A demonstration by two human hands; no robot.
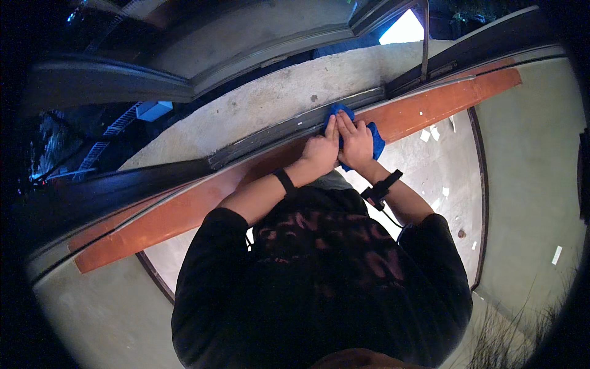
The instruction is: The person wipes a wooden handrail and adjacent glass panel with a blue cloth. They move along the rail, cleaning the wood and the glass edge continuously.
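Both hands meet at a dark window track [295,122] above an orange-brown sill [415,110]. Under my right hand [357,140] lies a blue cloth [376,140], bunched around the palm and showing past the fingertips. My right fingers press it against the track's edge. My left hand [323,147] touches the right one from the left, its extended fingers on the cloth's left part. How far the left fingers grip the cloth is hidden. Dark bands sit on both wrists.
An open window frame [272,55] stands beyond a pale concrete outer ledge [258,99]. Walls [525,184] flank the sill on both sides. White scraps [434,133] lie on the floor below, and a thin upright bar [424,50] rises at the upper right.
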